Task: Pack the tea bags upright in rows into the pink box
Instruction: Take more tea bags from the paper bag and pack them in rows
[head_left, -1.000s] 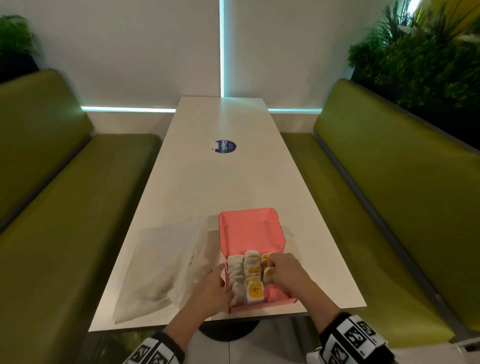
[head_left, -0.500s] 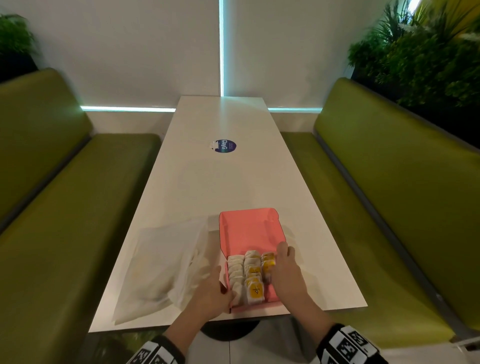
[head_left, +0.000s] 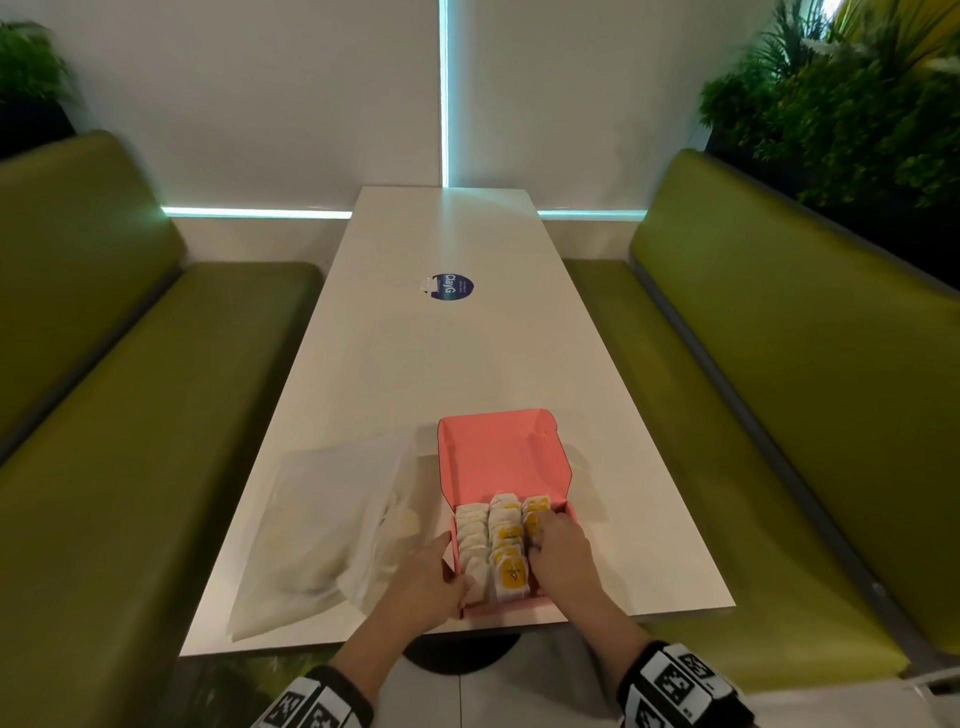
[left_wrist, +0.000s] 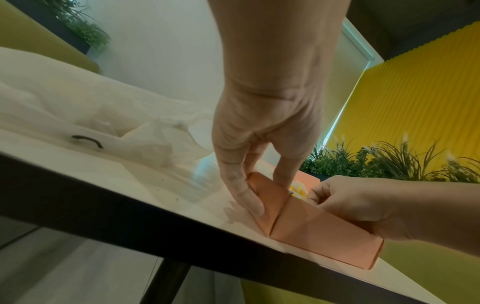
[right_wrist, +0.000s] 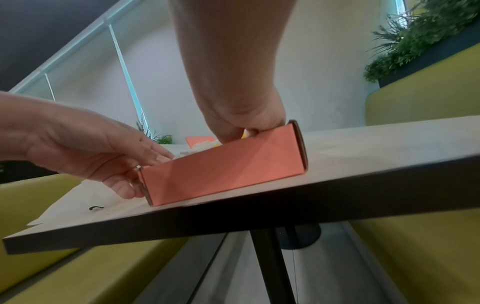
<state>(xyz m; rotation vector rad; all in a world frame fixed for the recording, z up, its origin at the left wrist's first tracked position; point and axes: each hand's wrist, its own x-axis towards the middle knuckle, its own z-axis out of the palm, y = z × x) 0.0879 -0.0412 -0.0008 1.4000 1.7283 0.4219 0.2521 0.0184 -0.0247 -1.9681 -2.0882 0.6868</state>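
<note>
The pink box (head_left: 511, 605) sits at the table's near edge with its lid (head_left: 501, 457) folded back flat. Three rows of white and yellow tea bags (head_left: 506, 545) stand upright in its near part. My left hand (head_left: 426, 577) pinches the box's left wall near the front corner, thumb (left_wrist: 249, 197) outside and a finger inside. My right hand (head_left: 558, 551) is over the right row with its fingers curled down among those tea bags (right_wrist: 246, 132). Its fingertips are hidden inside the box.
A crumpled clear plastic bag (head_left: 322, 525) lies just left of the box. A round blue sticker (head_left: 452, 287) marks the table's middle. Green benches (head_left: 130, 441) (head_left: 779, 389) flank the table. The box's front wall is close to the table edge (head_left: 363, 639).
Half a second ago my right hand lay stretched along the box's right side; it has come back over the right row with fingers curled. The left hand has kept its hold.
</note>
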